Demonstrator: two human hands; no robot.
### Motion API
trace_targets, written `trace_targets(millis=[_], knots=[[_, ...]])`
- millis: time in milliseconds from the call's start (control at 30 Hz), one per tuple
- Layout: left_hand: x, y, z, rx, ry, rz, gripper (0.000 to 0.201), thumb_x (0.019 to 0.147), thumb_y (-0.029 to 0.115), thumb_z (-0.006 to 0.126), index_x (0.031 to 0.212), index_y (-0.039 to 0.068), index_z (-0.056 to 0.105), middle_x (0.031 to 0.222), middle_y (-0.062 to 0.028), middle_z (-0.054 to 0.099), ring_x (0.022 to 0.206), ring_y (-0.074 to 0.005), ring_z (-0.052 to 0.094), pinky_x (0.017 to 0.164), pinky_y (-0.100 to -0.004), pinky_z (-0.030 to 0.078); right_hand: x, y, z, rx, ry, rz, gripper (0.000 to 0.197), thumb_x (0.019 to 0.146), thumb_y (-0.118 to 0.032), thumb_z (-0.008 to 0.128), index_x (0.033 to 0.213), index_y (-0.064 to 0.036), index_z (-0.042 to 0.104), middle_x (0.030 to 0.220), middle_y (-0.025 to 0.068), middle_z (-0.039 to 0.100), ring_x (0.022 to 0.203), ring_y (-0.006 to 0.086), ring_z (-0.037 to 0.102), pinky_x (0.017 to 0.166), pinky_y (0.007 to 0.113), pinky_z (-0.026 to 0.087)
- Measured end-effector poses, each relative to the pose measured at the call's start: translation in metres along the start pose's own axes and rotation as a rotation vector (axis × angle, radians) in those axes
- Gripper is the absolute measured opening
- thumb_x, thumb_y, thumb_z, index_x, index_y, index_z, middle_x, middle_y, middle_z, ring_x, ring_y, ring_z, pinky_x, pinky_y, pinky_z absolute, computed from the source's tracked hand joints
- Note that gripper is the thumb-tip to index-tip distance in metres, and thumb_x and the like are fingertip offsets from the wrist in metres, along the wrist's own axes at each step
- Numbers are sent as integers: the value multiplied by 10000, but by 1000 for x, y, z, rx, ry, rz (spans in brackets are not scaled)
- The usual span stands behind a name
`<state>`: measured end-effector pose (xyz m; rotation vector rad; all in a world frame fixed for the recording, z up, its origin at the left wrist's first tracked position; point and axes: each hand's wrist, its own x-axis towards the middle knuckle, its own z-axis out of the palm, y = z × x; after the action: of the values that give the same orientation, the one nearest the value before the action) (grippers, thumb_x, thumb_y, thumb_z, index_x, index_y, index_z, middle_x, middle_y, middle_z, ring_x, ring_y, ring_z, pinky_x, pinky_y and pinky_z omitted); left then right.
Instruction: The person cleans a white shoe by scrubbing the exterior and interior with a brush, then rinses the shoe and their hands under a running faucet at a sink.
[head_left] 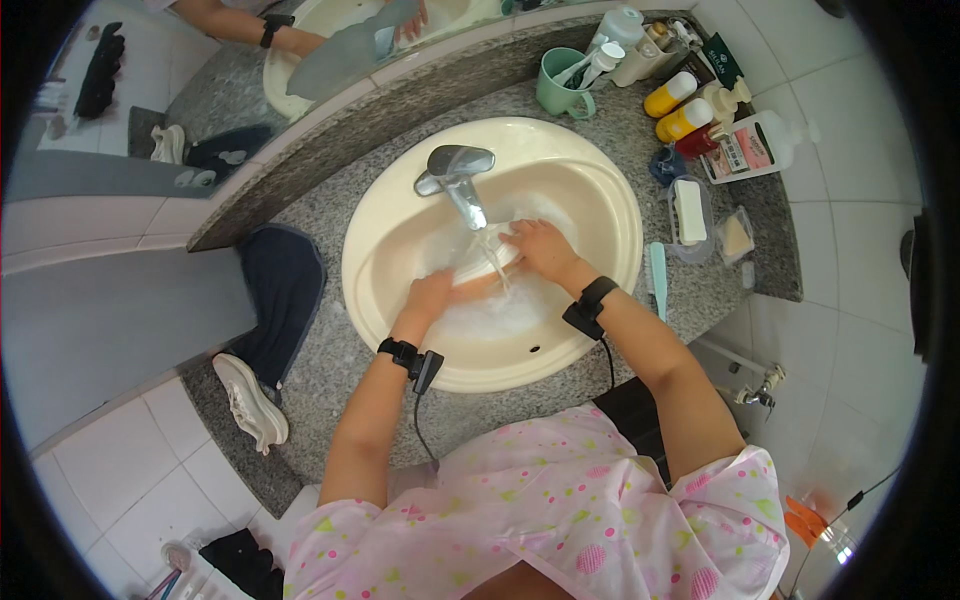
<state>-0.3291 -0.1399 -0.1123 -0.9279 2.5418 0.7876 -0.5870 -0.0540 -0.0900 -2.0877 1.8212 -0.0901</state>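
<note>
Left hand, head view: its forearm extended upward from the lower edge, and its fingers met the near-left end of a white item in the cream sink. Right hand, set slightly farther from the body, lay back uppermost, its fingers bent over the item's far-right end and holding it. The white item therefore lay between the two hands, under the stream from the chrome faucet. Each wrist carried a black strapped device.

Well beyond the right hand, toward the upper right, a white bottle bore a label with a pink panel and dark print; behind it, a dark green package showed pale lettering. Well to the left of the left hand lay a dark cloth and, nearer the body, a pale shoe.

Cloudy water and suds hid the left fingertips, so their closure could not be told; the item's lower part and kind were likewise unclear. Above both hands, the mirror was cut off by the frame.
</note>
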Motion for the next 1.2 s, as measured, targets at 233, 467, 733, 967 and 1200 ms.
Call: trace_targets(millis=[233, 467, 733, 967, 1200], knots=[[-12, 27, 1, 10, 430, 32, 721, 757, 203, 676, 1366, -14, 356, 1377, -232, 403, 1226, -406, 443, 890, -495, 464, 21, 14, -9, 331, -224, 205, 400, 763, -284, 707, 1110, -109, 614, 1031, 134, 646, 920, 334, 625, 809, 403, 496], [-15, 50, -23, -11, 200, 16, 903, 683, 154, 702, 1442, 7, 235, 1487, -228, 243, 1365, -398, 265, 957, -569, 405, 3, -24, -41, 133, -68, 259, 541, 738, -276, 744, 1206, -96, 543, 1189, 174, 555, 995, 356, 584, 835, 416, 494], [11, 28, 9, -44, 199, -45, 709, 673, 22, 659, 1324, -18, 382, 1293, -209, 480, 1136, -364, 528, 810, -456, 515, -13, -17, -45, 207, -127, 128, 681, 713, -66, 682, 1345, -80, 429, 1312, 212, 463, 1182, 370, 491, 942, 450, 454], [-11, 27, -14, -52, 336, -69, 384, 753, 56, 592, 1121, -11, 510, 908, -212, 641, 800, -387, 640, 702, -464, 523, 0, -61, -147, 271, 460, 78, 778, 686, 92, 531, 1420, -67, 328, 1410, 202, 382, 1301, 353, 383, 1069, 458, 330], [-43, 26, -50, -78, 292, -201, 215, 832, 114, 582, 988, -14, 509, 753, -197, 647, 703, -377, 646, 641, -464, 515, 36, -62, -143, 16, 468, -17, 625, 735, 76, 514, 1341, -60, 444, 1440, 104, 392, 1357, 290, 337, 1104, 492, 273]])
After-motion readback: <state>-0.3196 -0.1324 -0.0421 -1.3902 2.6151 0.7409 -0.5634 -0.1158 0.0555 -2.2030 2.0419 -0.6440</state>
